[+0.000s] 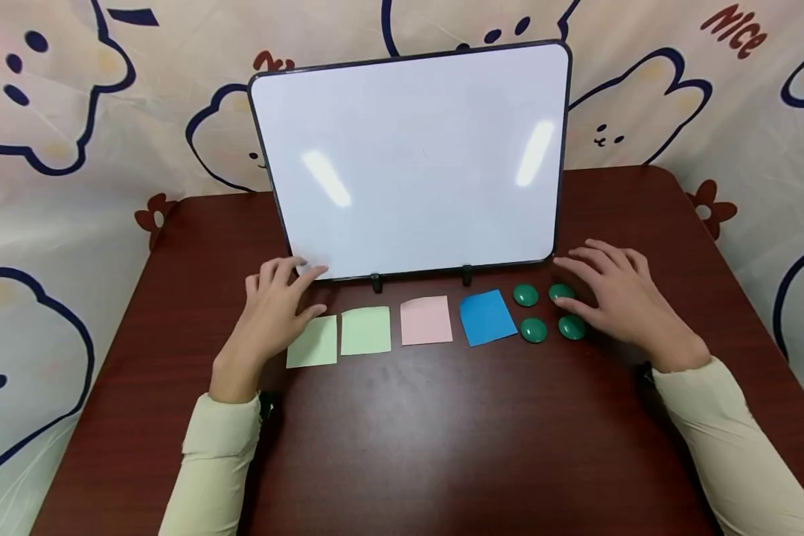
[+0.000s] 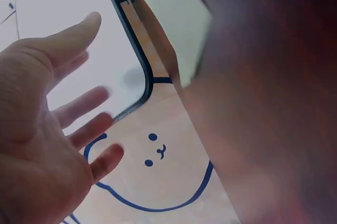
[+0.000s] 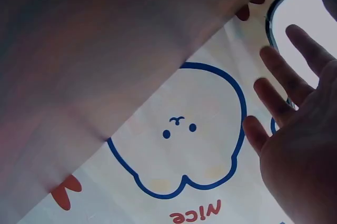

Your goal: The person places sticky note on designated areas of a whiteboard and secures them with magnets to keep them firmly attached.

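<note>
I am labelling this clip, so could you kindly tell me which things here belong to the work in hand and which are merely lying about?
In the work:
left hand beside the green note
right hand over the green magnets
second green note
pink note
blue note
whiteboard

Merely about:
bear-print cloth
brown table

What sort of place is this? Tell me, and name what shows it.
Probably a small home or craft desk set up for pinning notes: a dark wooden table against a cartoon bear cloth backdrop, a propped whiteboard, a row of sticky notes and green magnets in front of it.
</note>
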Tool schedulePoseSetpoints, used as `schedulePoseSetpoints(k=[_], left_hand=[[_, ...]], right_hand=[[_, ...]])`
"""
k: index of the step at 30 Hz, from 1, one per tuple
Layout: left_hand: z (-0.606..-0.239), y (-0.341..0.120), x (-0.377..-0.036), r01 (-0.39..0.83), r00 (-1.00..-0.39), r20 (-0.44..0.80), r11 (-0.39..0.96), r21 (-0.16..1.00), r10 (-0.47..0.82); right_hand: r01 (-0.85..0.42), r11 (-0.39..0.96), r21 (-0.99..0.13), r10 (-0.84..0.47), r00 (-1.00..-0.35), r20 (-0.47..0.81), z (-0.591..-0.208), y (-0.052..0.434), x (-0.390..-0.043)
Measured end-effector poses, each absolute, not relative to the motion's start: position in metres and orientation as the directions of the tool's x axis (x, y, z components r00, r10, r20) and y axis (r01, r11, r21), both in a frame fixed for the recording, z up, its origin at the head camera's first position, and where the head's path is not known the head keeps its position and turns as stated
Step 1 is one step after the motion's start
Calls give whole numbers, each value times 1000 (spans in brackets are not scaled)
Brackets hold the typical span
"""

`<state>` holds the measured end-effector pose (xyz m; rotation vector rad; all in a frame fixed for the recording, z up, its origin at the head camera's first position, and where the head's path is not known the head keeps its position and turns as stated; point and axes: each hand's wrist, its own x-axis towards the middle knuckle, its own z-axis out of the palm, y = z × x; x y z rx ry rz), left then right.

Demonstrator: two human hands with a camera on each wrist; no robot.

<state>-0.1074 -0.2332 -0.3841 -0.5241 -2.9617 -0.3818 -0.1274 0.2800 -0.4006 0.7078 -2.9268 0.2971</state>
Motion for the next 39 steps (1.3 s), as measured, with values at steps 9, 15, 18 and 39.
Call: schedulePoseSetpoints(k=[9,15,18,39], left_hand=[[-387,-246,-101,282,-935,-136,922,267,326],[-392,-248,-98,268,-934,-159,922,278,320],[-394,-249,-94,248,-938,-167,924,292,305],[-380,-268,-98,76,-924,-318,919,386,210]], right_hand=[[-500,857,-129,-495,-866,64,-409,279,-134],[-484,857,-179,-490,-872,10,-417,280,-133],[-484,853,-194,-493,-870,4,-418,280,-132],[-504,818,-279,-522,-853,10,-411,289,-138]])
